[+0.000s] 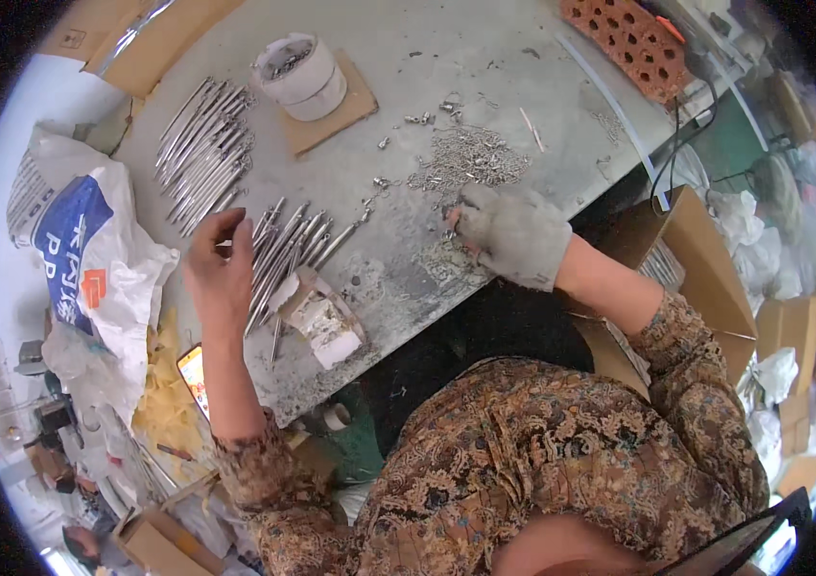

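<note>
My bare left hand (pixel 220 264) is curled, thumb and forefinger tips close together, between two groups of slim silver metal rods. One group of rods (pixel 201 154) lies beyond it in a slanting row; the other rods (pixel 288 245) lie just to its right. What its fingertips hold, if anything, is too small to tell. My right hand (pixel 518 235) wears a whitish work glove with the fingertips bare. Its fingers are pinched together low over the tabletop, beside a heap of small metal swivel-like pieces (pixel 470 158). Whatever they grip is hidden.
A white tub (pixel 300 77) of small metal parts stands on a cardboard piece (pixel 360 101). A torn white box (pixel 321 322) sits near the table's (pixel 398 298) front edge. A holed red brick (pixel 628 48) lies far right, an open carton (pixel 705 278) below. White sacking (pixel 82 250) and a phone (pixel 194 377) are left.
</note>
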Available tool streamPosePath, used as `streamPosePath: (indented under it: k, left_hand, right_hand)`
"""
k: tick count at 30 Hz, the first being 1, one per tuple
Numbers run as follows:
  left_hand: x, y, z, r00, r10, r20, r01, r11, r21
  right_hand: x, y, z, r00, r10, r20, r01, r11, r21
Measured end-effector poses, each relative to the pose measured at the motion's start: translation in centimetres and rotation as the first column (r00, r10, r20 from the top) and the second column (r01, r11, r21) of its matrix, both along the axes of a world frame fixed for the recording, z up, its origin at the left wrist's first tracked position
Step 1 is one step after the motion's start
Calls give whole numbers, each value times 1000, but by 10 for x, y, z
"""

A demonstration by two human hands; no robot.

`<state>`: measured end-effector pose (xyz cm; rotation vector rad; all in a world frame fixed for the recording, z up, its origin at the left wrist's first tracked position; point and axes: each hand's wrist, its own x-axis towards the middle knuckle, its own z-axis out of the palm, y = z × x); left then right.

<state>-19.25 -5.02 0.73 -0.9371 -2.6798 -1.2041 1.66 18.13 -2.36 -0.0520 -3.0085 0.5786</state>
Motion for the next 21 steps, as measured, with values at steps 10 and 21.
streamPosePath:
  k: [10, 21]
  left_hand:
    - [135, 57, -3, 949, -304, 86, 300, 952, 53]
    - [126, 114, -21, 612, -457, 645, 139, 865, 481]
  right_hand:
    - [-7, 26, 0, 941, -203, -270, 106, 937, -332]
    - [8, 25, 13, 964, -222, -148, 13, 593, -805]
